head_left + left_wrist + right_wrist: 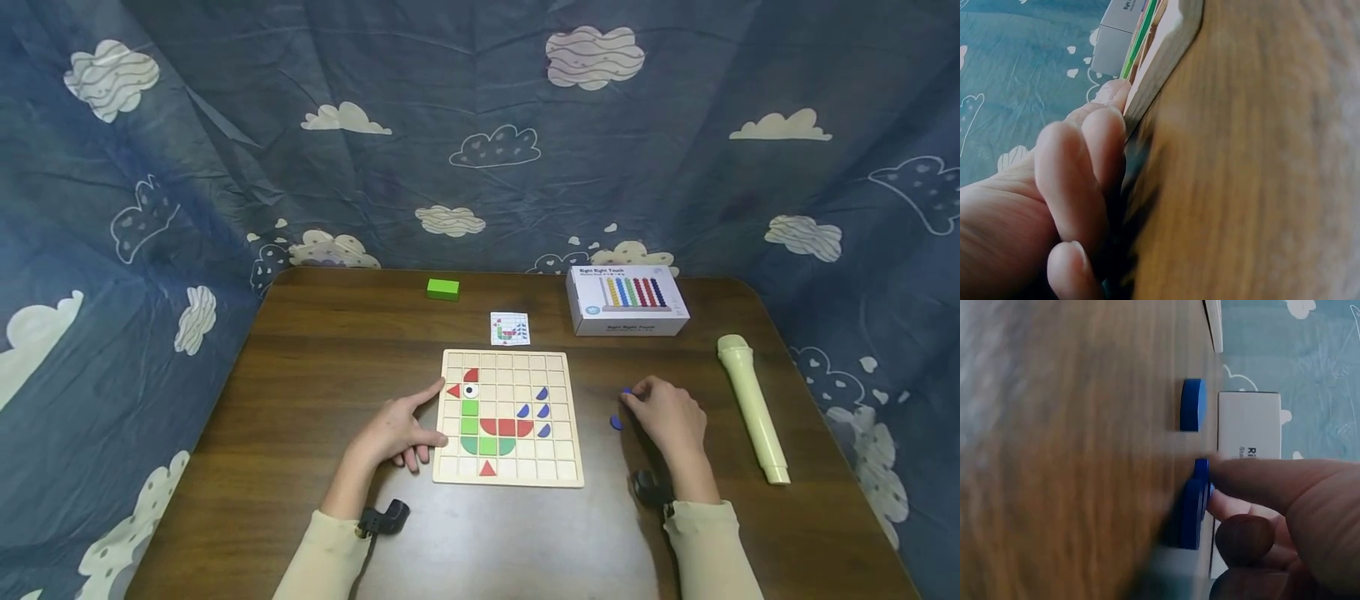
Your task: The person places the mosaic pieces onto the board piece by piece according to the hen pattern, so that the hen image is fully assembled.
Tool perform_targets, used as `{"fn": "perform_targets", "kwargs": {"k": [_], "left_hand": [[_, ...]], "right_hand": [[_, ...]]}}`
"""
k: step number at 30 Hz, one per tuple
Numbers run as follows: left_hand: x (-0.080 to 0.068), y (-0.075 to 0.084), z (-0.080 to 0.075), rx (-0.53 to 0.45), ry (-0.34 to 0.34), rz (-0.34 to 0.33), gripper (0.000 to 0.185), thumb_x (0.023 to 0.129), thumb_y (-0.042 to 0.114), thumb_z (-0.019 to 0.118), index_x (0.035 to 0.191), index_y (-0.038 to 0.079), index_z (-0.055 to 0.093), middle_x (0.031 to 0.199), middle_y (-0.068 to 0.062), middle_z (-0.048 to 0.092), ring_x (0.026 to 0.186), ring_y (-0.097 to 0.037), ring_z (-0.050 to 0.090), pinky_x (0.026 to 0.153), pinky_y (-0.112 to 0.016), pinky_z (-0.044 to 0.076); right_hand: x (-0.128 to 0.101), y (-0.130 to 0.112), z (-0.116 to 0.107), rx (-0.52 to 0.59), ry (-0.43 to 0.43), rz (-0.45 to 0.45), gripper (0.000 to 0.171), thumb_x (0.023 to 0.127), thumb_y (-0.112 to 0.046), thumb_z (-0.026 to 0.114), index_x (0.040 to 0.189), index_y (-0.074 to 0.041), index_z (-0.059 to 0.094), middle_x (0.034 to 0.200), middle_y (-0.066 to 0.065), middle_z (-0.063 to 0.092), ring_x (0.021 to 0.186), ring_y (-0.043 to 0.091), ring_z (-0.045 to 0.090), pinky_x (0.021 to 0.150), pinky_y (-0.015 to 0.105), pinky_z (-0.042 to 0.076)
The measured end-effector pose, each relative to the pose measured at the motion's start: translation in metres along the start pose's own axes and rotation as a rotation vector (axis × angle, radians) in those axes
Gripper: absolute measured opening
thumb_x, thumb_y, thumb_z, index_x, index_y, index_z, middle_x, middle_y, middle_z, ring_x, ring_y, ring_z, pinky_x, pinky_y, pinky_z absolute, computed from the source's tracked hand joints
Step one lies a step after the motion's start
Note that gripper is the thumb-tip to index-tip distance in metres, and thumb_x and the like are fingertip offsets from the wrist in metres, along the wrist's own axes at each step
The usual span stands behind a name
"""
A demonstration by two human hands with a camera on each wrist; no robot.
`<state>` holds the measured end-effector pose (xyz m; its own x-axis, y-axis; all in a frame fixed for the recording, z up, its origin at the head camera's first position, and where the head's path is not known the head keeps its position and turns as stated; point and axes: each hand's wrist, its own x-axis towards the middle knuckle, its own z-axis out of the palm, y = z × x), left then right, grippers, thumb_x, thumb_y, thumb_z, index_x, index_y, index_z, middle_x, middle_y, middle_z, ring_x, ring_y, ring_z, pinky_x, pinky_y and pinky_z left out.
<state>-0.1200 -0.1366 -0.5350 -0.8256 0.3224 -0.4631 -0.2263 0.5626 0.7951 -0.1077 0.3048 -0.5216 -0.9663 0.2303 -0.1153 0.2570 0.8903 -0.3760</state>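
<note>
A square wooden grid board point(566, 462) lies on the table, with red, green and blue pieces and an eye piece forming a bird. My left hand point(397, 429) rests at its left edge, thumb and index finger spread and touching the rim, the other fingers loosely bent. To the right of the board, my right hand point(671, 417) pinches at a blue half-round piece point(1201, 467) with thumb and fingertips, low over the table. Another blue piece point(1191, 515) sits close to those fingertips, and a separate blue piece point(1192, 405) stands apart. Fingers partly hide the pinched piece.
Behind the board lies a small picture card point(510, 328) showing a similar bird. A green block point(443, 289) and a white box point(628, 302) stand near the back edge. A cream-coloured tube point(753, 408) lies at the right. Cloud-patterned cloth point(495, 200) surrounds the table.
</note>
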Motion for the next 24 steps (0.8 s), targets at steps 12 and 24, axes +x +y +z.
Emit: {"fn": "perform_targets", "kwargs": {"k": [12,24], "left_hand": [[0.000,0.000,0.000,-0.002,0.004,0.002,0.101,0.086,0.030,0.091,0.165,0.048,0.031,0.062,-0.011,0.072,0.043,-0.019,0.066,0.039,-0.025,0.047],[0.001,-0.001,0.000,-0.003,0.003,0.003,0.101,0.086,0.030,0.091,0.165,0.048,0.031,0.061,-0.011,0.072,0.044,-0.018,0.066,0.039,-0.025,0.047]], "right_hand": [[0.000,-0.055,0.016,0.087,-0.048,-0.248,0.025,0.096,-0.031,0.080,0.107,-0.009,0.080,0.071,0.001,0.062,0.066,0.018,0.053,0.058,0.030,0.036],[0.004,-0.076,0.032,0.046,-0.060,-0.288,0.018,0.093,-0.028,0.083,0.102,-0.013,0.082,0.069,-0.001,0.060,0.065,0.016,0.051,0.057,0.030,0.033]]}}
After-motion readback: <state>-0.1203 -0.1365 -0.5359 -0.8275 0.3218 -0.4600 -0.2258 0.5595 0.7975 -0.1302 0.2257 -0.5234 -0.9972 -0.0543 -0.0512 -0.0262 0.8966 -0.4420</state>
